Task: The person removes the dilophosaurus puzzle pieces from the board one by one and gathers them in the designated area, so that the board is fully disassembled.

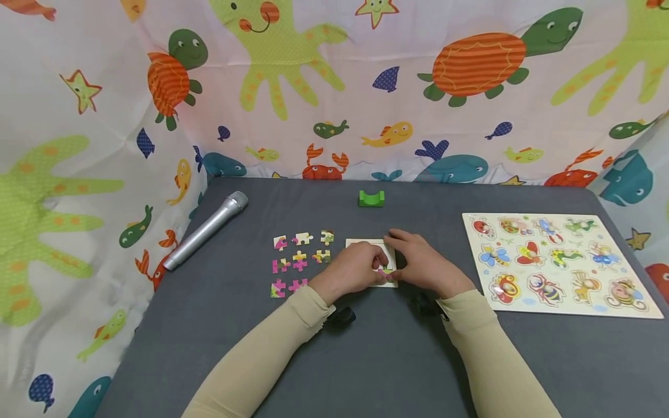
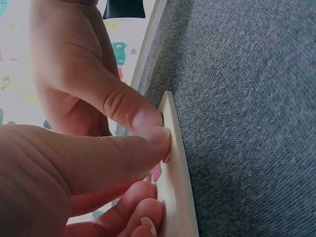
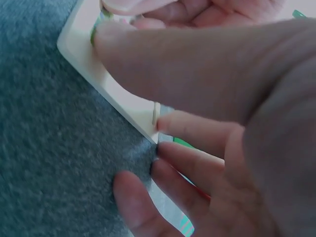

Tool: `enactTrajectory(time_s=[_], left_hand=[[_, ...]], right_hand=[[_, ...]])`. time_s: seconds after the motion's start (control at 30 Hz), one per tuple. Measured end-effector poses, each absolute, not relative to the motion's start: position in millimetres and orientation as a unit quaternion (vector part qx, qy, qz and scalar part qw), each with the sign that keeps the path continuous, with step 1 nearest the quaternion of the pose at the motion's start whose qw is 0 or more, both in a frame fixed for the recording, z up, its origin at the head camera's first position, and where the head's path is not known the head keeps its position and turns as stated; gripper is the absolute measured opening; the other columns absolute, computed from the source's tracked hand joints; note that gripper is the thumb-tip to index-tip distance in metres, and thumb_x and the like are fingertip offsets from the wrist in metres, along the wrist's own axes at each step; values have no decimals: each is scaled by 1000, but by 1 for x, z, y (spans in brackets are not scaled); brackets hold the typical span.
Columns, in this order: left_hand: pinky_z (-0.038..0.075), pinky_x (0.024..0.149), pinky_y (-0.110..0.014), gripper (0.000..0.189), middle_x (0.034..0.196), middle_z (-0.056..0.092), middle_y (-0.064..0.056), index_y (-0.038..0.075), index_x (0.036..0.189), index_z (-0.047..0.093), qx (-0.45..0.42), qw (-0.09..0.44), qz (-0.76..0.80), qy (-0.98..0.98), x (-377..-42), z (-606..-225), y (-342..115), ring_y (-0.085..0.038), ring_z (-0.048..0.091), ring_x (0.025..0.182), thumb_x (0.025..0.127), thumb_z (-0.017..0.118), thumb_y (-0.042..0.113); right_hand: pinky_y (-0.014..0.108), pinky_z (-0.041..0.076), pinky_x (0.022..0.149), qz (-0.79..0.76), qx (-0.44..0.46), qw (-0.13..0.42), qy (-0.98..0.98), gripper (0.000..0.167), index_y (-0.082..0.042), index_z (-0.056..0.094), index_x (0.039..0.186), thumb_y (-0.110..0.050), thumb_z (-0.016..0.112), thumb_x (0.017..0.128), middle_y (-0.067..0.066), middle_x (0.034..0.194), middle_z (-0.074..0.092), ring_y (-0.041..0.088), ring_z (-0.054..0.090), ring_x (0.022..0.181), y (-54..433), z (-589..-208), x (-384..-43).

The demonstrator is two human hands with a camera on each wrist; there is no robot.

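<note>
A small pale puzzle tray (image 1: 358, 241) lies on the grey tabletop, partly covered by both hands. My left hand (image 1: 357, 266) bends over it, thumb and curled fingers pinching a pink jigsaw piece (image 2: 157, 173) at the tray's surface. From the other side, my right hand (image 1: 422, 262) reaches in. Its thumb presses down beside the left thumb, while its other fingers spread along the tray's edge in the right wrist view. Left of the tray, several loose jigsaw pieces (image 1: 300, 265) in pink, yellow and green are laid out in rows.
A silver microphone (image 1: 206, 230) lies at the table's left edge. Behind the tray stands a green notched block (image 1: 371, 200). A large insect picture board (image 1: 561, 264) occupies the right side. Patterned cloth (image 1: 334, 87) hangs along the back and sides.
</note>
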State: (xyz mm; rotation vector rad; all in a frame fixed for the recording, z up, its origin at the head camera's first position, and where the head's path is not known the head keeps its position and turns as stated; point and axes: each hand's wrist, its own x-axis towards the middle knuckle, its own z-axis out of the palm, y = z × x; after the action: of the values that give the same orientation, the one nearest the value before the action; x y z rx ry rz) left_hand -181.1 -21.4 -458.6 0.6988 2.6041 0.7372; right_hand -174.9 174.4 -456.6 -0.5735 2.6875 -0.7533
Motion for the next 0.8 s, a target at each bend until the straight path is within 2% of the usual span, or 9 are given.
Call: enactTrajectory(time_s=[0.27,0.57,0.8], left_hand=[[47,72,-24,26,91,68,5,14,116,80,235,175,264,919,-180,-458,-22,-10,59,81,93,87,22],[47,75,-25,27,102,72,-2,14,116,78,249,166,255,919,-178,-459,-21,-10,58,85,92,87,23],[48,73,-24,25,95,70,3,14,113,76,242,167,271,916,-180,-458,-21,-10,59,82,93,87,22]], right_hand=[[65,38,123,-268,-194,186,925,89,-3,43,164,-13,87,87,22,177,28,52,24,162,177,-457,-177],[67,35,124,-262,-203,186,925,93,-2,43,164,-16,89,84,23,176,30,52,26,161,181,-459,-176],[67,33,125,-267,-195,192,924,95,-3,43,164,-18,90,84,22,176,29,51,25,162,181,-456,-177]])
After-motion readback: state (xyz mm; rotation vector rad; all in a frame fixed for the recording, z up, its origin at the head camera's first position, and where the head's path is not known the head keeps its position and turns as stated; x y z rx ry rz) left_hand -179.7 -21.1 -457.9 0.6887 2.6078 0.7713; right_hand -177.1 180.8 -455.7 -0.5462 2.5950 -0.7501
